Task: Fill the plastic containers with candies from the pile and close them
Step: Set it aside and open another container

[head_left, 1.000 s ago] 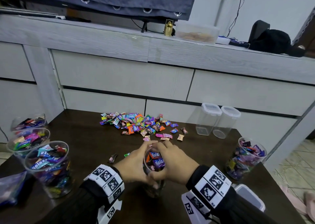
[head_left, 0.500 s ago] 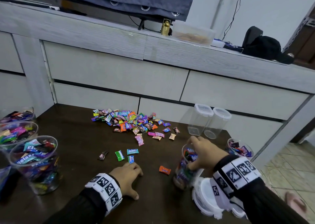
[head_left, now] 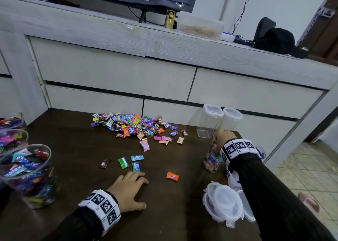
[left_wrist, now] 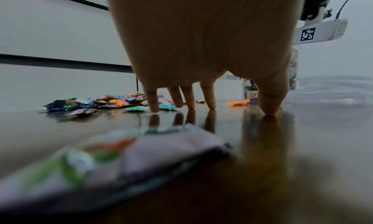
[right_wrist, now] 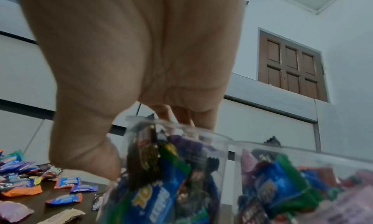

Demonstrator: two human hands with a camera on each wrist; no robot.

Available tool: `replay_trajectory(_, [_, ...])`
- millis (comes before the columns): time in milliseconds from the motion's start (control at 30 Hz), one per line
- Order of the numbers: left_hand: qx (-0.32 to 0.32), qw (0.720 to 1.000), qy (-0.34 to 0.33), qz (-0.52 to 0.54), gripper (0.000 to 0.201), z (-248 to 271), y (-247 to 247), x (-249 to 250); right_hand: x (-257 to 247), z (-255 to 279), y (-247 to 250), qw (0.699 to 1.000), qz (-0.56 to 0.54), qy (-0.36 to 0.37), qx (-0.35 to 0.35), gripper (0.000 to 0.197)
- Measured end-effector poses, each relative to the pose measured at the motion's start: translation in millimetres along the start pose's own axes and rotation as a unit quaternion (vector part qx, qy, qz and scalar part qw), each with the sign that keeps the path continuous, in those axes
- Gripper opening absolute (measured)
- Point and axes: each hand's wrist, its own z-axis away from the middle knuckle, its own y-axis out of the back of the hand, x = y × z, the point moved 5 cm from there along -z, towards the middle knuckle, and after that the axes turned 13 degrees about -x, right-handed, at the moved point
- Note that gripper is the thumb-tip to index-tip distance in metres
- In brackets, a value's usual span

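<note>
Placement step: right hand (head_left: 224,136) grips rim of clear candy-filled plastic container (head_left: 213,161) at bench's 3 o'clock. Left hand (head_left: 128,189) spread on dark bench (head_left: 73,149). Next: white round lid (head_left: 223,204), 5 o'clock.

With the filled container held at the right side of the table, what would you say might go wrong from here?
1. The right hand grips the candy-filled container by its open rim only, beside another filled container; a bump or slipping grip might tip it and spill candies.
2. The lids lie stacked by the table's right edge, under the right forearm; a sleeve might sweep them off.
3. The left hand rests fingertips-down near loose candies and may scatter them.
</note>
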Motion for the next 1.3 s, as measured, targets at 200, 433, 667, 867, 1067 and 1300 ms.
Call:
replay_trajectory(200, [-0.01,1.0,0.024,0.0,0.08,0.5,0.3,2.5,1.2,-5.7,-8.2,1.0,0.011,-0.001,0.01,0.08])
replay_trajectory(433, [-0.035,0.999,0.012,0.009,0.083,-2.3,-6.2,1.8,-26.2,-11.8,21.3,0.992,-0.039,0.083,0.081,0.069])
replay_trajectory(667, [-0.049,0.999,-0.003,0.001,0.084,-4.9,-5.7,1.2,-60.1,-54.0,45.7,0.994,-0.061,0.021,0.084,0.049])
replay_trajectory(867, [-0.055,0.998,-0.004,-0.023,0.087,-11.0,-6.1,-1.0,-61.0,-105.7,40.6,0.989,-0.113,-0.023,0.088,0.051])
replay_trajectory(1067, [-0.052,0.998,-0.003,-0.03,0.086,-11.5,-9.4,-2.7,-55.1,-124.0,40.5,0.988,-0.047,-0.073,0.129,0.047])
replay_trajectory(1300, [-0.069,0.998,-0.005,-0.015,0.087,-11.9,-11.2,-5.2,-71.6,-112.2,52.4,0.989,-0.081,-0.068,0.101,0.035])
